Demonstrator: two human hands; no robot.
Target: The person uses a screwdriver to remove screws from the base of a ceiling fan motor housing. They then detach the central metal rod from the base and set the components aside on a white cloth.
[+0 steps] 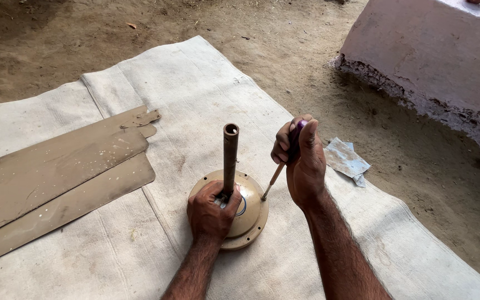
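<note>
While fan blades (56,178) lie well left of it, the left hand (211,211) clamps the round motor (245,216) at its upright rod (230,158); just right, the right hand (301,161) grips a screwdriver (284,161), tip on the motor's rim.

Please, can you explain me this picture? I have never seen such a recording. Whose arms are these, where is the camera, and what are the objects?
The camera sits on a person's head and looks down, so both arms are that person's own. The left hand grips the base of an upright brown rod rising from a round, tan metal housing. The right hand holds a screwdriver with a purple handle, its tip on the housing. All this rests on a pale cloth spread over dirt ground. At the left lie flat brown blades. A crumpled scrap lies at the right.
</note>
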